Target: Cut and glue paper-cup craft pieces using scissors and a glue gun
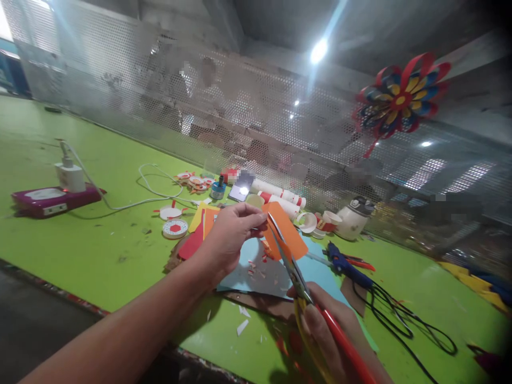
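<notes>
Between the thumb and fingers of my left hand (236, 229) is the edge of an orange sheet of paper (294, 234), held up above the table. My right hand (332, 325) grips a pair of scissors (300, 285) with one red and one yellow handle. The scissor blades lie along the near side of the orange paper, their tips close to my left fingertips. Under both hands a light blue sheet (236, 277) lies on brown cardboard, with small orange and white scraps on it. Part of my right hand's fingers is hidden behind the handles.
On the green table (132, 256), a blue glue gun (346, 266) with a black cord lies to the right. A white kettle (354, 218), paper tubes (280, 194) and a phone (241, 186) stand behind. Left is a purple power strip (56, 200). A paper flower (402, 98) hangs upper right.
</notes>
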### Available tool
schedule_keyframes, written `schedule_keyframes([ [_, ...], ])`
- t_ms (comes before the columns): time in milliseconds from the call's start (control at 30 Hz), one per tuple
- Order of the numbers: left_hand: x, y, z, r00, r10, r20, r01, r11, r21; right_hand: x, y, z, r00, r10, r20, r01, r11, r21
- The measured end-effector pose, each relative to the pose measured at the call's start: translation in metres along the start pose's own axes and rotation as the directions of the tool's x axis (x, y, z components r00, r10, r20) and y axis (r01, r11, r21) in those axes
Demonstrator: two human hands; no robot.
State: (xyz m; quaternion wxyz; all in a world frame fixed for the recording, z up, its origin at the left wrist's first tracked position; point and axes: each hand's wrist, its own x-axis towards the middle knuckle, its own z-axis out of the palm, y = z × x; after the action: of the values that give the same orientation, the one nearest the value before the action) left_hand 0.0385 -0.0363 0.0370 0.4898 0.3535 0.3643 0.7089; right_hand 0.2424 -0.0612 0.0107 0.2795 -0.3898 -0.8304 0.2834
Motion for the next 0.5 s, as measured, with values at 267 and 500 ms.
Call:
schedule_keyframes([
  [267, 0.0015, 0.004, -0.0018, 1.0, -0.007, 0.017, 0.007, 0.999, 0.032, -0.0009, -0.001, 0.003, 0.999, -0.005, -0.045, 0.004, 1.0, -0.026],
  [500, 0.0012, 0.0027, -0.0017, 0.999, 0.019, 0.05, -0.022, 0.998, 0.06, 0.0006, -0.0047, 0.0032, 0.999, 0.0, -0.041, 0.001, 1.0, 0.029],
])
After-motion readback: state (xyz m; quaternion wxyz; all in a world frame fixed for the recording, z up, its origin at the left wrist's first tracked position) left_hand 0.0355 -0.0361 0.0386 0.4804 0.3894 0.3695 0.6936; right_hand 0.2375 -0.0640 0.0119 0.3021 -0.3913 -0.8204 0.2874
